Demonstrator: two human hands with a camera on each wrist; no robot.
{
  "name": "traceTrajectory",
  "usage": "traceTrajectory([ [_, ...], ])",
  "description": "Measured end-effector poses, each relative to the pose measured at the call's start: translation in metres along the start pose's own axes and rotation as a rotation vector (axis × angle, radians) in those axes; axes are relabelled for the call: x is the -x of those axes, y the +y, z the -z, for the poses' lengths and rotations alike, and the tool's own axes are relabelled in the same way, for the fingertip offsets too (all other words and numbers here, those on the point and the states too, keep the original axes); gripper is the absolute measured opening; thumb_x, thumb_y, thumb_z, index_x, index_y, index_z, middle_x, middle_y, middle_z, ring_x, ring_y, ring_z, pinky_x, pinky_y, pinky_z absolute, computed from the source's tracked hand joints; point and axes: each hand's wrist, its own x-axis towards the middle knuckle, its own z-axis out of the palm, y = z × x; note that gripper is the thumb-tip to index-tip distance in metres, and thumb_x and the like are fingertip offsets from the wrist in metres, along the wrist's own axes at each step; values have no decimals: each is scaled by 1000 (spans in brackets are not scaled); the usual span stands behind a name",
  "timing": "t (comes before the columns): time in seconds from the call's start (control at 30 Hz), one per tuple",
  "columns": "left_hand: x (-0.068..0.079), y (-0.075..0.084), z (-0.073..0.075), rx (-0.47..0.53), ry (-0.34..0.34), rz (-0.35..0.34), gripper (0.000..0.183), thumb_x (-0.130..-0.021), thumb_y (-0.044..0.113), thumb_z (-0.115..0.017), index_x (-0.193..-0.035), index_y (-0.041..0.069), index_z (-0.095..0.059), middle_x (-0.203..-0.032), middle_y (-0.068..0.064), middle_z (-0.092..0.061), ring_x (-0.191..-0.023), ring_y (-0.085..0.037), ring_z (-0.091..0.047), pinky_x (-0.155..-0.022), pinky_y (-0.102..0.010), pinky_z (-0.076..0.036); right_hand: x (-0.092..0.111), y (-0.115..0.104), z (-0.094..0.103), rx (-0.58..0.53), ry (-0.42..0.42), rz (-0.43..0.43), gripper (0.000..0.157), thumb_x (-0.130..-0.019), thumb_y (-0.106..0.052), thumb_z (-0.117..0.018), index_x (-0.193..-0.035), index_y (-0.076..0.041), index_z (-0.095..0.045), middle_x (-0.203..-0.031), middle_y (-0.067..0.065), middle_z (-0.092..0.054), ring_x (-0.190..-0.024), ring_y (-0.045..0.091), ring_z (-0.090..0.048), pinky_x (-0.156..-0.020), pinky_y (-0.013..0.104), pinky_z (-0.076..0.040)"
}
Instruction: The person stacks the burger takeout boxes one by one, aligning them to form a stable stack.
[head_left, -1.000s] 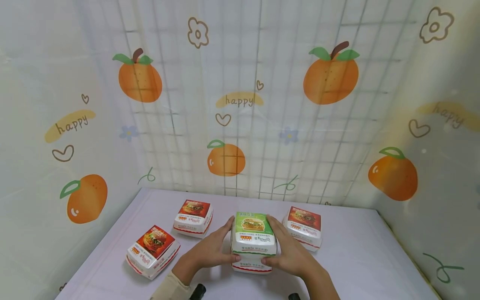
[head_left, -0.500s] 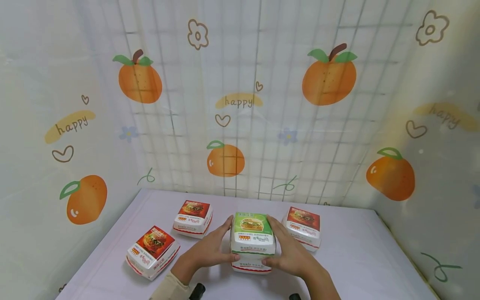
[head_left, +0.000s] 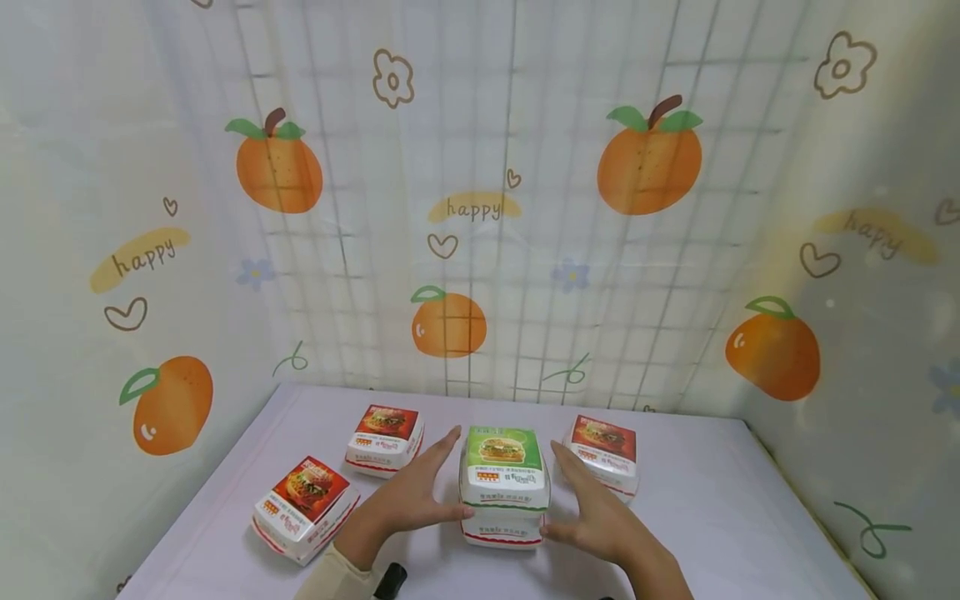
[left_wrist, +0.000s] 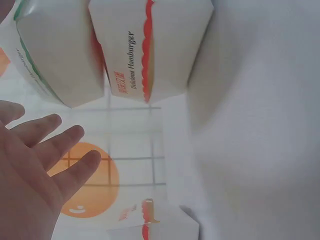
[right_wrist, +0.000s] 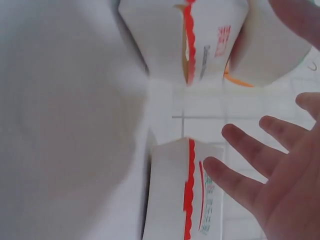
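Note:
A hamburger box with a green lid sits on top of a red-edged hamburger box, making a stack at the table's front middle. My left hand stands just left of the stack, fingers spread; the left wrist view shows a gap between its fingers and the green-edged box. On the other side, my right hand is spread and holds nothing. Its fingers are apart from the stack's lower box in the right wrist view. Whether either thumb still touches the stack is hard to tell.
Two red-topped hamburger boxes stand to the left, one nearer and one farther back. A third red-topped box is behind my right hand, partly hidden by it. A white curtain printed with oranges encloses the table.
Both hands have let go of the green-lidded box and moved outward, left and right. The stack stays in place. The head view has tilted slightly upward.

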Motion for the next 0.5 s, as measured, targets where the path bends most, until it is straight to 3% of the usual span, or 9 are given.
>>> traceTrajectory([
  [0.13, 0, 3, 1, -23, 4, -21, 113, -71, 77, -65, -157, 30, -9, -159, 8, -21, -143, -15, -22, -111, -47, -28, 2, 7, 2, 31, 24, -2, 108, -72, -36, -84, -157, -22, -18, -158, 5, -25, -141, 30, -28, -108, 59, -28],
  [0.3, 0, 5, 0, -36, 8, -57, 110, -72, 77, -64, -157, 28, -15, -158, 12, -20, -143, -12, -21, -112, -46, -27, 2, 18, 6, 145, 124, 9, 95, -81, -32, -79, -156, -18, -22, -153, 13, -35, -133, 37, -41, -101, 61, -36],
  [0.5, 0, 10, 0, -36, 38, -88, 104, -77, 73, -63, -157, 28, -16, -160, 6, -19, -145, -14, -18, -111, -50, -28, -2, 39, 17, 209, 226, -5, 83, -84, -28, -76, -150, -7, -33, -146, 22, -41, -131, 43, -40, -99, 62, -36],
])
